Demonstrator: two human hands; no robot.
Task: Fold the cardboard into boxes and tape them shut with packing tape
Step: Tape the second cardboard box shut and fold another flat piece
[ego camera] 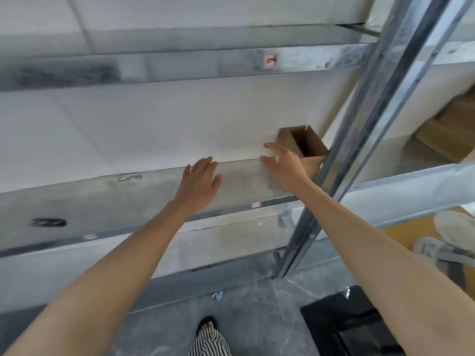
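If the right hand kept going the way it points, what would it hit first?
Most likely the open cardboard box, just beyond the right hand on the shelf; depth is hard to judge.

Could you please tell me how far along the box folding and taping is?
Done: one cardboard box stands folded on the shelf, top open. In hand: the right hand reaches at it with spread fingers; the left hand hovers open, holding nothing. Left: closing and taping; no tape is visible on it.
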